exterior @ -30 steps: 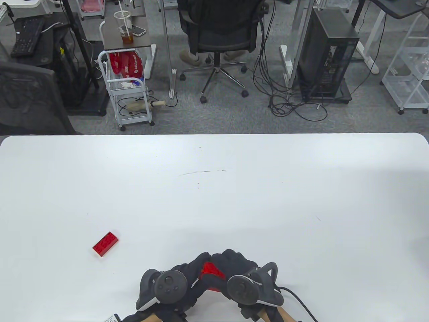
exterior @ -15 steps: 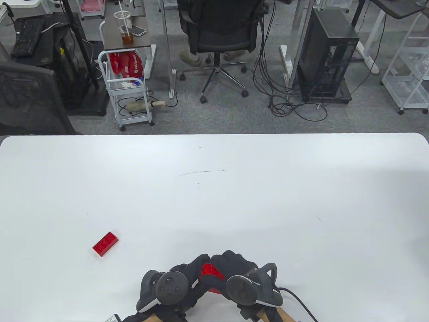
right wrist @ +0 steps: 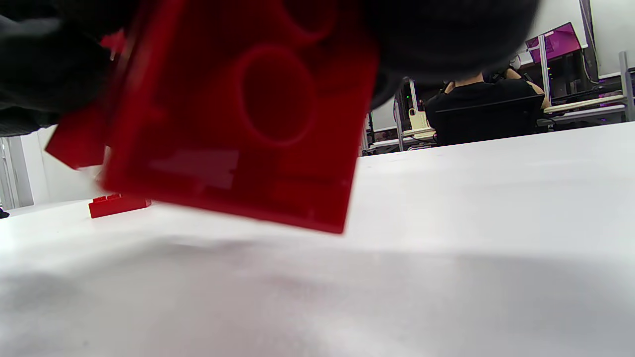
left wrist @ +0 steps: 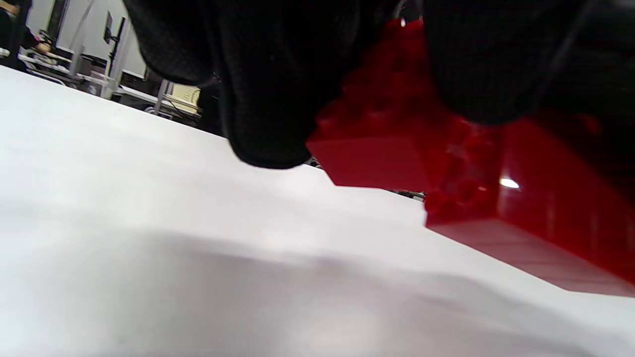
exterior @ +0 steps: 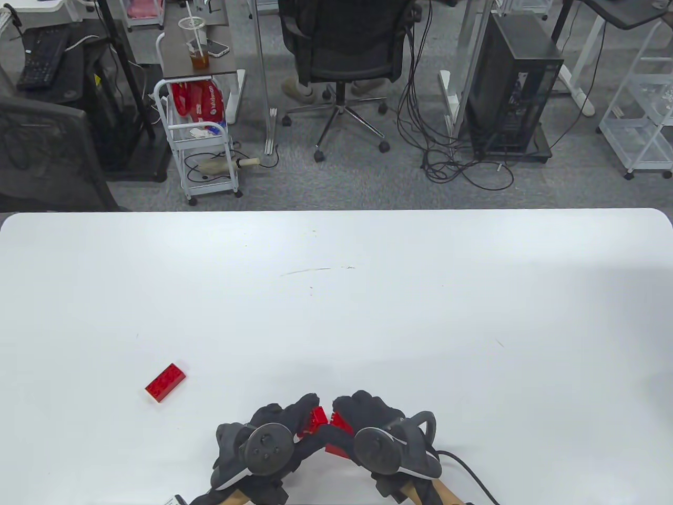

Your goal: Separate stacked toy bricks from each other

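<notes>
Both gloved hands meet at the table's near edge and hold red toy bricks just above the white table (exterior: 336, 294). My left hand (exterior: 301, 418) grips one red brick (exterior: 314, 419), which also shows in the left wrist view (left wrist: 377, 153). My right hand (exterior: 351, 415) grips another red brick (exterior: 339, 422), whose hollow underside fills the right wrist view (right wrist: 238, 129). The two bricks are tilted apart, with a narrow gap between them at the top. Whether they still touch lower down is hidden by the fingers. A third red brick (exterior: 165, 382) lies loose to the left.
The loose brick also shows in the right wrist view (right wrist: 119, 205), flat on the table. Beyond the table's far edge stand an office chair (exterior: 347, 58), a white cart (exterior: 202, 142) and a computer tower (exterior: 512, 84).
The red block held between the hands has opened into two bricks. My left hand has shifted slightly left and rolled outward with its brick. The loose brick has not moved.
</notes>
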{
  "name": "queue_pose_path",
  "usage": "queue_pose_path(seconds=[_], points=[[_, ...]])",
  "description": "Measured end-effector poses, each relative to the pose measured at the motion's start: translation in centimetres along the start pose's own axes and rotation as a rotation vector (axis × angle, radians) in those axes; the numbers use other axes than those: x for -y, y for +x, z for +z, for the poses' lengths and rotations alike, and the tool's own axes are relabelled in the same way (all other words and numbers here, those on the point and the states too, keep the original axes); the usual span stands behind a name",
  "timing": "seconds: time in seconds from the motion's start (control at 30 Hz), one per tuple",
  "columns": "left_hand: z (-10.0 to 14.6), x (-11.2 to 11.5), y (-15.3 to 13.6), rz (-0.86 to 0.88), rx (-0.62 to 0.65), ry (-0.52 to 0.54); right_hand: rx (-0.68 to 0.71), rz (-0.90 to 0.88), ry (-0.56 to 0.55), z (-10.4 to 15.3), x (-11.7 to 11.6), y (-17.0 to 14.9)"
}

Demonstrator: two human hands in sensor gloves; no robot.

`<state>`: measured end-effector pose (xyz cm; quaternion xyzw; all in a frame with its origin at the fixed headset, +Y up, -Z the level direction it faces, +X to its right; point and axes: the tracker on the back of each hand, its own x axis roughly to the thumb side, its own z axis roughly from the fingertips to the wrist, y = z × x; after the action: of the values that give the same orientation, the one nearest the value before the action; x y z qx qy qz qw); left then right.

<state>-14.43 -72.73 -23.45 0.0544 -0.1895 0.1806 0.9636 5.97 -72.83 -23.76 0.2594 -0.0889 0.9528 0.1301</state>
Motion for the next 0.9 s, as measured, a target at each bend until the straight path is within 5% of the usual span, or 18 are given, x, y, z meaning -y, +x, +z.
queue_pose_path(seconds=[0.9], points=[[-1.7,-1.2,-6.4,-0.238,-0.481,-0.145,0.003,-0.014,0.013,0.0,-0.1,-0.1]])
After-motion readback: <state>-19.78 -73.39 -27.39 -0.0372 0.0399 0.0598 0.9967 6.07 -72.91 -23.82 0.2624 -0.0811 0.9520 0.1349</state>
